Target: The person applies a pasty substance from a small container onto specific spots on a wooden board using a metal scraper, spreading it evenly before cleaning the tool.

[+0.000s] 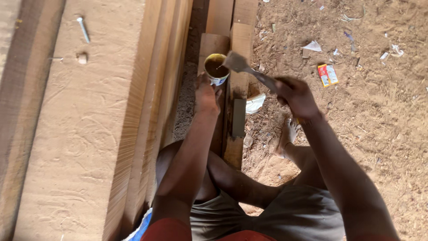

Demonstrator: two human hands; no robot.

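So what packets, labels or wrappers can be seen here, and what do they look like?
Small tin: on a plank, by the left hand; round, white label, brownish contents.
Flat packet: on the sandy ground, right of the right hand; rectangular, red, yellow and white.
Paper scraps: white, scattered farther off.

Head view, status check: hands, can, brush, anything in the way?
Left hand grips can. Right hand holds brush, bristles at can rim. Can sits on plank. Nothing between brush and can.
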